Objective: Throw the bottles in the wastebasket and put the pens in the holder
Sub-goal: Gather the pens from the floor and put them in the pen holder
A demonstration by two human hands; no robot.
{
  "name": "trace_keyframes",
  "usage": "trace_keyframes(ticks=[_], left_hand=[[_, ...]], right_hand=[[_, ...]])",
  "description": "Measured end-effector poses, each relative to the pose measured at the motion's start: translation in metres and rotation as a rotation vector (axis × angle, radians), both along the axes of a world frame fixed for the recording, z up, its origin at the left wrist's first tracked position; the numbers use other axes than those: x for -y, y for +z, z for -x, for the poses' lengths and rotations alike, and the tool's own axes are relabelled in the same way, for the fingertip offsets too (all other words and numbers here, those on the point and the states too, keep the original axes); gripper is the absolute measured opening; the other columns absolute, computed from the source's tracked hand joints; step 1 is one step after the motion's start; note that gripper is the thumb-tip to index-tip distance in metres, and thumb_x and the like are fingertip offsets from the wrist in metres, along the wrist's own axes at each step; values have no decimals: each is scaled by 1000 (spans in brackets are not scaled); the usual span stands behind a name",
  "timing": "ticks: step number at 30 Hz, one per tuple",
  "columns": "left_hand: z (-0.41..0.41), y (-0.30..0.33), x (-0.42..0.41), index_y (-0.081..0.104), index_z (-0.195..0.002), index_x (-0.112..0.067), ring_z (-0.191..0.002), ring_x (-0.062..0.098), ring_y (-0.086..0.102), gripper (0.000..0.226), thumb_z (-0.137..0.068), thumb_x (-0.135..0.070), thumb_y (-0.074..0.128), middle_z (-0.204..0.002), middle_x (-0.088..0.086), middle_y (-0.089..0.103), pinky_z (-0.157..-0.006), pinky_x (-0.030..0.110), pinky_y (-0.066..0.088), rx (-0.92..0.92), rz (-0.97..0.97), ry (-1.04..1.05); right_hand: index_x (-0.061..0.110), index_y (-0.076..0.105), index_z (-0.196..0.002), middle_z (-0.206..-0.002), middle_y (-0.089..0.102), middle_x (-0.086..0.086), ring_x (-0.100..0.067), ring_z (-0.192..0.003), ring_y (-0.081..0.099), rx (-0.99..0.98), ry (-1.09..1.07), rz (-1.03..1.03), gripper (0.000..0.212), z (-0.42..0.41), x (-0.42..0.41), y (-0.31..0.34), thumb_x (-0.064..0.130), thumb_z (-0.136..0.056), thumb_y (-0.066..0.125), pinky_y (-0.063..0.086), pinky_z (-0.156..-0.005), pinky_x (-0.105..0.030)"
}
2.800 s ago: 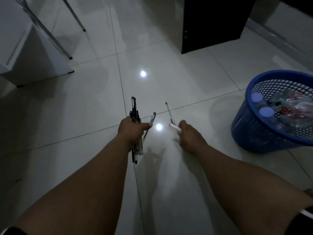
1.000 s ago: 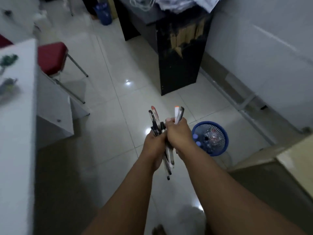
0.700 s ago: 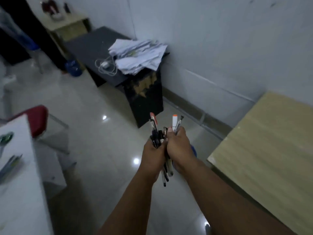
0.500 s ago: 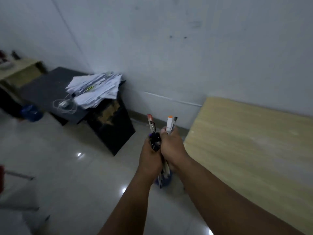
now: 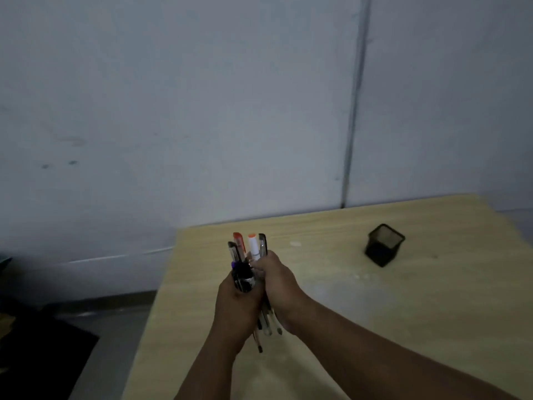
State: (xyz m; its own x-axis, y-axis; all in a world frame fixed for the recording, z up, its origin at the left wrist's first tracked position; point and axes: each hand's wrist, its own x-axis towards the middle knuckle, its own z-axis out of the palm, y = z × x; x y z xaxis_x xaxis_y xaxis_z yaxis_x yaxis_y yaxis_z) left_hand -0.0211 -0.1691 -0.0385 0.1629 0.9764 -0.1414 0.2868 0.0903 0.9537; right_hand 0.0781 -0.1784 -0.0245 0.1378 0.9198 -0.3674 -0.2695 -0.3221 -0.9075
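A pale wooden table point(image 5: 403, 313) stands against a grey wall point(image 5: 202, 111). Above it, the left hand point(image 5: 238, 306) and right hand point(image 5: 278, 287) together clasp the upright pens point(image 5: 248, 255). The black mesh holder point(image 5: 384, 244) sits beyond them, well to the right.

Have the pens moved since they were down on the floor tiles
Yes. The pens, bunched in both the left hand and right hand, are now up over the wooden table, left of the black holder.

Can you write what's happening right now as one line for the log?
pens: bunched upright | left hand and right hand: both gripping | holder: on table, apart, far right
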Motion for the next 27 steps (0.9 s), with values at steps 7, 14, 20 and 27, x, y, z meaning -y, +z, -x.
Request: trace_keyframes(ticks=[7, 14, 20, 27], left_hand=[[-162, -11, -27, 74, -100, -18, -77, 24, 76, 19, -83, -10, 76, -87, 4, 79, -76, 51, 62, 62, 82, -3], [-258, -27, -47, 75, -89, -19, -70, 20, 75, 13, -80, -10, 76, -78, 4, 77, -66, 40, 63, 122, 147, -103], [-296, -30, -66, 72, -96, -9, -80, 30, 74, 15, -84, -2, 74, -85, 10, 77, -74, 44, 60, 217, 283, -129], [-332, -38, -85, 72, -99, -5, -76, 22, 72, 17, -82, -4, 76, -85, 7, 76, -72, 37, 57, 255, 202, -183]], right_hand=[[15, 64, -114, -112, 69, -14, -31, -102, 64, 79, -71, -13, 44, -164, 0, -12, 31, -78, 45, 45, -77, -30], [31, 49, -135, -109, 68, -5, -7, -84, 67, 140, 8, -40, 77, -254, 7, -39, 6, -62, 48, 50, -63, -21], [44, 18, -150, -140, 49, 1, -16, -113, 63, 411, 26, 86, 113, -291, 11, -50, 13, -63, 84, 60, -83, -36], [34, 51, -129, -123, 64, 9, -10, -106, 66, 641, -80, 75, 69, -311, 7, -72, 36, -69, 83, 56, -91, -42]])
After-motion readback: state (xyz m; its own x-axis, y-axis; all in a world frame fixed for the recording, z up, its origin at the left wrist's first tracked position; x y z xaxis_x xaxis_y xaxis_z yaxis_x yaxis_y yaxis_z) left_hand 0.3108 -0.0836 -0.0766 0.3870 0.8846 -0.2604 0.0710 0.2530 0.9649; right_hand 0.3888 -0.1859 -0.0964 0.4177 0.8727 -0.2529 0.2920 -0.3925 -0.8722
